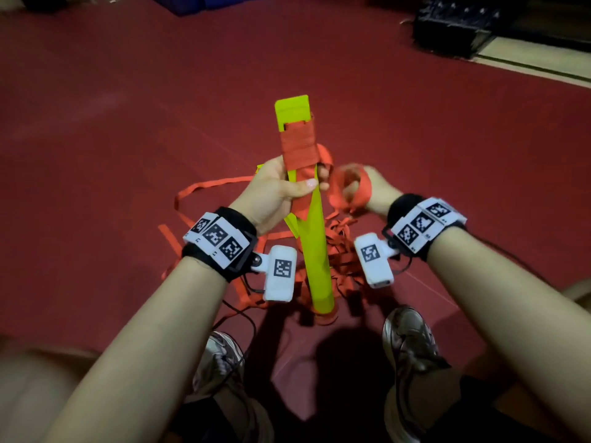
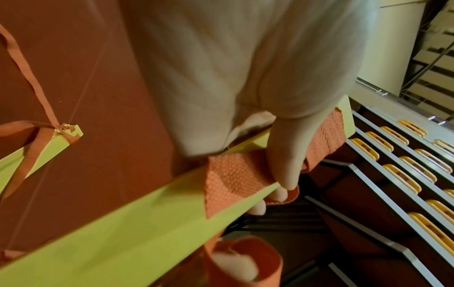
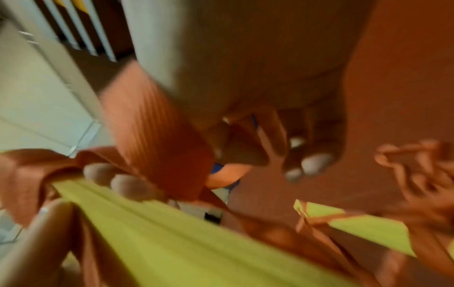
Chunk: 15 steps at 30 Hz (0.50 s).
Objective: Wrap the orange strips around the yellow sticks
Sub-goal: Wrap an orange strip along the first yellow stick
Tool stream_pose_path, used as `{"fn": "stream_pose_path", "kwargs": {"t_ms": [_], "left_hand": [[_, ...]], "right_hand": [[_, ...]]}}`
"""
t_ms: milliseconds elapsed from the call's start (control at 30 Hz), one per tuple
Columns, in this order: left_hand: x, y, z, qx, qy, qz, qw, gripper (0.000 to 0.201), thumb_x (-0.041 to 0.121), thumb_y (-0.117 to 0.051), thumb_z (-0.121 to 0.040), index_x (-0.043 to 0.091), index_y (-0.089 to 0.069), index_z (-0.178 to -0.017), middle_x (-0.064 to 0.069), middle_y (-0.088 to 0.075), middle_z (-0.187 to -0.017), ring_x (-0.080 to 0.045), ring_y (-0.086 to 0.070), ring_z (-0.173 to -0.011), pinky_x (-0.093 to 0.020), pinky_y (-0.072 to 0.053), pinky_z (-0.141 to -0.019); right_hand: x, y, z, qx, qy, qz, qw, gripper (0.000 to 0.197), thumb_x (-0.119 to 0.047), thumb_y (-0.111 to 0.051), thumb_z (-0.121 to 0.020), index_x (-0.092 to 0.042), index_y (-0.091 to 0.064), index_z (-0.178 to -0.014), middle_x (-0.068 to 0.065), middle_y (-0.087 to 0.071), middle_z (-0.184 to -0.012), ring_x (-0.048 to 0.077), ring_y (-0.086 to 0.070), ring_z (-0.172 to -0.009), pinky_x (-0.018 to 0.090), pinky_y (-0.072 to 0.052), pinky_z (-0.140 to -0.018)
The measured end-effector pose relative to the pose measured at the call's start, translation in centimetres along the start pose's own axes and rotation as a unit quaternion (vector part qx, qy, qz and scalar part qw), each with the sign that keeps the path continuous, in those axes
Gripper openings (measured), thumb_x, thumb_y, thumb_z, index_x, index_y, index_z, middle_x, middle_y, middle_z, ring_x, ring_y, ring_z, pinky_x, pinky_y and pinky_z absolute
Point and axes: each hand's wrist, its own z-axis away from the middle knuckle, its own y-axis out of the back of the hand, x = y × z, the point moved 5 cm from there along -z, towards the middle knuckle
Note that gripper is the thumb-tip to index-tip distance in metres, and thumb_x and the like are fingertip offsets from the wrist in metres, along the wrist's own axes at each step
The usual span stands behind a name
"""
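The yellow stick (image 1: 315, 251) stood nearly upright at the centre of the head view, its lower end down in a tangle of loose orange strips (image 1: 339, 251) on the red floor (image 1: 128, 107). Near its top, an orange strip (image 1: 299, 145) was wound round it in several flat turns, just below a notched yellow end. The left hand (image 1: 275, 190) gripped the stick right under that winding, thumb pressed across the front over the strip. Just beside it, right of centre, the right hand (image 1: 364, 187) was curled round a loop of the same strip, blurred in its own wrist view. A second yellow stick (image 2: 36, 153) lay at the left edge of the left wrist view, a strip hooked at its tip. Grey shoes (image 1: 409, 343) showed at the bottom of the head view.
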Motion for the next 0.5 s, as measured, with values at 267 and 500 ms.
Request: {"fn": "stream_pose_path", "kwargs": {"t_ms": [267,500], "left_hand": [[0.2,-0.2,0.2,-0.029,0.021,-0.024,0.999,0.042,-0.003,-0.062,-0.079,0.003,-0.057,-0.120,-0.005,-0.068,-0.099,-0.021,-0.068,-0.088,-0.036,-0.055,-0.084],[-0.3,-0.2,0.8,-0.052,0.052,-0.017,0.997,0.036,-0.003,-0.060,-0.080,0.003,-0.060,-0.116,-0.008,-0.072,-0.102,-0.020,-0.071,-0.087,-0.035,-0.059,-0.079]], "right_hand": [[3.6,-4.6,2.2,-0.210,-0.119,-0.090,0.966,0.022,0.007,-0.063,-0.083,-0.003,-0.056,-0.102,0.012,-0.052,-0.074,0.020,-0.050,-0.063,0.024,-0.049,-0.055],[4.4,-4.6,2.5,-0.202,-0.112,-0.136,0.963,0.032,-0.016,-0.067,-0.095,0.000,-0.055,-0.120,0.023,-0.061,-0.094,0.021,-0.068,-0.061,0.030,-0.059,-0.054]]}}
